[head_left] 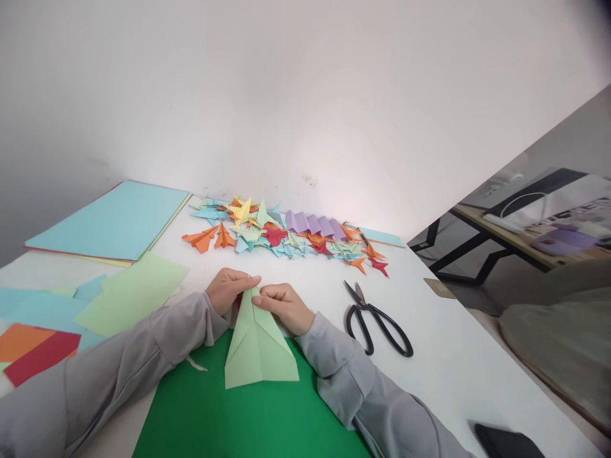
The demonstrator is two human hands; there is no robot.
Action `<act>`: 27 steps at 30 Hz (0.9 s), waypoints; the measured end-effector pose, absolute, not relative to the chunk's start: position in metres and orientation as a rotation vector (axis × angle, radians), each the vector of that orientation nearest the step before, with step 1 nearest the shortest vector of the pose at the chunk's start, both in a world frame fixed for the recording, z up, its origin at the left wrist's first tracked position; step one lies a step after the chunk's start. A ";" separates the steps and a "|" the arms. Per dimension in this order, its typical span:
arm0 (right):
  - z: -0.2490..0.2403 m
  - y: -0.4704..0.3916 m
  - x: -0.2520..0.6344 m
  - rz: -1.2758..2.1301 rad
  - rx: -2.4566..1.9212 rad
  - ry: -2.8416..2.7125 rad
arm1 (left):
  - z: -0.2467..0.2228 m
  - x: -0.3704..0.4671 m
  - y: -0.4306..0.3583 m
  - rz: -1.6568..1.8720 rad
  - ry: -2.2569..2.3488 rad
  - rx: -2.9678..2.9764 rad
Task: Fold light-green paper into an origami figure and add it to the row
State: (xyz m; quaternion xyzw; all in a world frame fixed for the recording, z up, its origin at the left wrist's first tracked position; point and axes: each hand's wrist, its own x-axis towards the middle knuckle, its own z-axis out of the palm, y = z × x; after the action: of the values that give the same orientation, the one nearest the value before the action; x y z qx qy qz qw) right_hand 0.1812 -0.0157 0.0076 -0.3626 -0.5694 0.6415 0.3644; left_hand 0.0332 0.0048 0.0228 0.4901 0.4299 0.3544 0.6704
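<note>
A light green sheet of folded paper (260, 353), narrow at the far end and wide at the near end, is held between my two hands over a green mat (238, 420). My left hand (229, 289) pinches its narrow tip from the left, thumb on top. From the right, my right hand (286, 307) grips the paper's edge just below that tip with curled fingers. Creases run down the middle and slantwise across the paper. The fingers beneath the paper are hidden.
Black-handled scissors (370, 315) lie partly open right of my hands. Small folded paper figures (274, 235) crowd along the wall, with a purple pleated strip (315, 224). Large blue sheets (109, 219) are stacked at left, near loose green paper (136, 292). A black object (506, 440) lies near right.
</note>
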 end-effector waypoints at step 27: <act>0.003 -0.017 0.189 1.676 -0.906 -1.447 | 0.019 0.032 0.014 0.994 1.029 0.954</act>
State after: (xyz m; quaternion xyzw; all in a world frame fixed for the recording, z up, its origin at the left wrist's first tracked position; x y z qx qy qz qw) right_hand 0.1889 -0.0170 0.0027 -0.3524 -0.5630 0.6520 0.3658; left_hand 0.0318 0.0138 0.0191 0.4204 0.4535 0.4381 0.6524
